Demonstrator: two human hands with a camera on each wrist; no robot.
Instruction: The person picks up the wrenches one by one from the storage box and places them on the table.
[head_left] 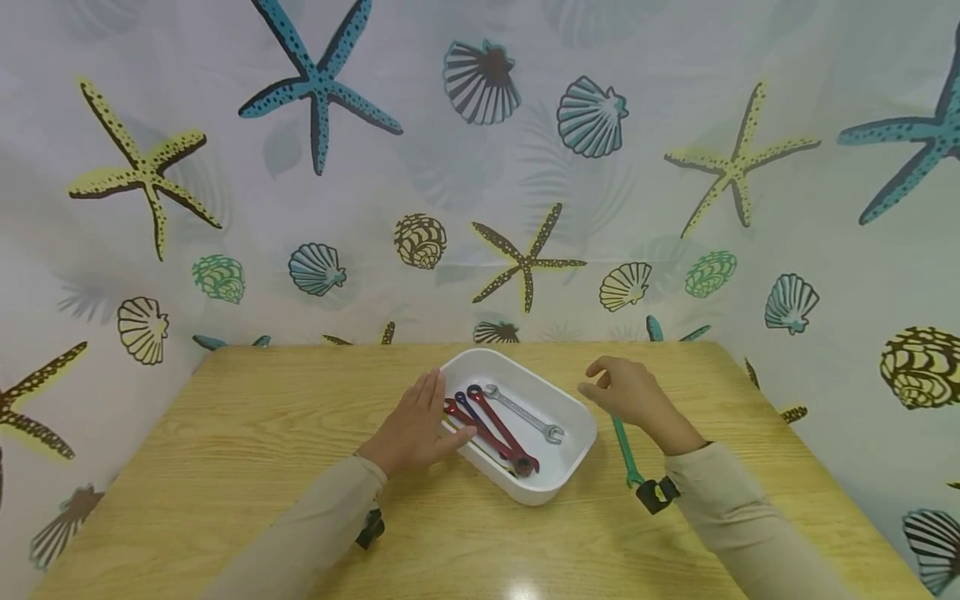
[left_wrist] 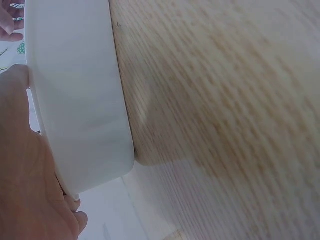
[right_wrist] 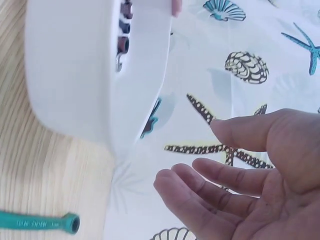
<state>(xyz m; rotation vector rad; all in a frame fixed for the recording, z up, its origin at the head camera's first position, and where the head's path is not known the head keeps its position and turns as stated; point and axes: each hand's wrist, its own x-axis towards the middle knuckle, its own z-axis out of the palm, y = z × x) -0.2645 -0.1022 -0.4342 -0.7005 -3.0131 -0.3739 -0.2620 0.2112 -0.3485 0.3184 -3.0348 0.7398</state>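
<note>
A white plastic tray sits at the middle of the table with several wrenches in it. A silver open-end wrench lies along its right side. Red wrenches and a blue wrench lie closer to the left wall. My left hand rests on the tray's left rim, fingers straight and thumb over the inside. To the right of the tray my right hand hovers, loosely bent and holding nothing. Beneath it a green wrench lies on the wood, partly hidden by the hand in the head view.
The wooden table reaches back to a curtain printed with starfish and shells. This cloth also hangs along both sides. Dark wrist-camera mounts sit on both sleeves.
</note>
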